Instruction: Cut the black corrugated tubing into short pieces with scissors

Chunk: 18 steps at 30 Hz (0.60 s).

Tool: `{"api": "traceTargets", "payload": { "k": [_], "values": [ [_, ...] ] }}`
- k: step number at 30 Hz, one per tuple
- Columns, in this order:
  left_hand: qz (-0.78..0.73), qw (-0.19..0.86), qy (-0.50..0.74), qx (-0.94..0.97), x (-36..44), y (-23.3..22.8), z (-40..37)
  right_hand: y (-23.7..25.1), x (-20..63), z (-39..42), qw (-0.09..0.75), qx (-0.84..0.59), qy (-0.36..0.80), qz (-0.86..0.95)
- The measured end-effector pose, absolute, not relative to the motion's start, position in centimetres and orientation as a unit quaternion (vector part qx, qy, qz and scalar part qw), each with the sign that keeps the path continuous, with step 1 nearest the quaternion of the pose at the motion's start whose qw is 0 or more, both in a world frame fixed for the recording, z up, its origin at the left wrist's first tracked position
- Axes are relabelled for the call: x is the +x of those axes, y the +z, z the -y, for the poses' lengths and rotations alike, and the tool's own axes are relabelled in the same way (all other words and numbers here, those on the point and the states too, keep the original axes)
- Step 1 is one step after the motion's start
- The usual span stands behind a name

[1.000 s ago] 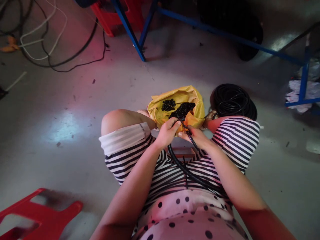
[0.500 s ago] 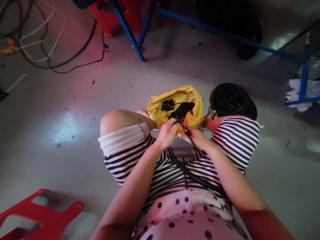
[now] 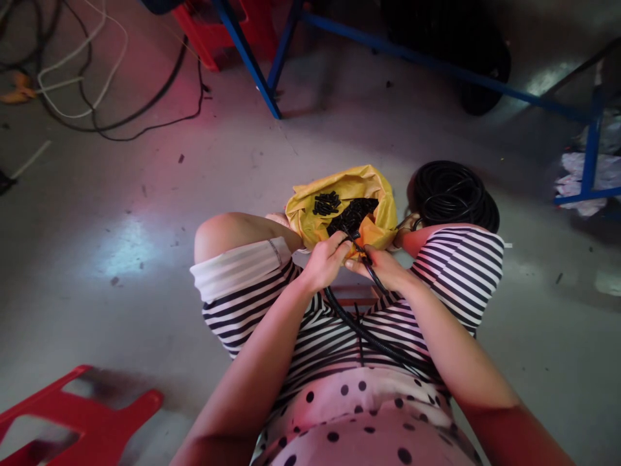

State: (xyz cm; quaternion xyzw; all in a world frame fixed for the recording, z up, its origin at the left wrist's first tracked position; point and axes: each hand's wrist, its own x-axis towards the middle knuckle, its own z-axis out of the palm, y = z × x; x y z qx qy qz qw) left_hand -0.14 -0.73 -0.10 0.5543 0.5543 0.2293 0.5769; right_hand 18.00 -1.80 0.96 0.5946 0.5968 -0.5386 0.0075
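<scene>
My left hand (image 3: 326, 260) pinches a black corrugated tube (image 3: 361, 332), which bends down from it and runs across my lap to the right. Close by on the right, my right hand (image 3: 381, 264) is closed round a slim black tool (image 3: 374, 277); its kind is hard to make out. The tool's front end meets the tube between my hands, where fingers partly hide it. Just beyond, between my legs, stands a yellow bag (image 3: 334, 181) with its mouth wide. Many short black tube pieces (image 3: 356, 213) lie inside it.
A coil of black tubing (image 3: 453, 197) lies by my right knee. A red stool (image 3: 82, 414) is at lower left, another red stool (image 3: 204, 35) farther off. A blue metal frame (image 3: 412, 58) spans the back. Loose cables (image 3: 140, 116) cover the floor at upper left.
My hands have barely moved and keep the same holds. Near my left fingertips, the tool's end and the tube have shifted very slightly.
</scene>
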Motion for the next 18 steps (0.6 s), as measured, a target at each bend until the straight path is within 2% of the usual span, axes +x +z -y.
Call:
{"api": "traceTargets", "payload": {
  "k": [13, 18],
  "values": [
    [-0.565, 0.585, 0.248, 0.527, -0.4, -0.8, 0.6, -0.3, 17.9, 2.1, -0.019, 0.642, -0.440, -0.628],
    [-0.587, 0.630, 0.272, 0.431, 0.2, -0.6, 0.6, -0.2, 17.5, 1.8, -0.026, 0.671, -0.437, -0.599]
  ]
}}
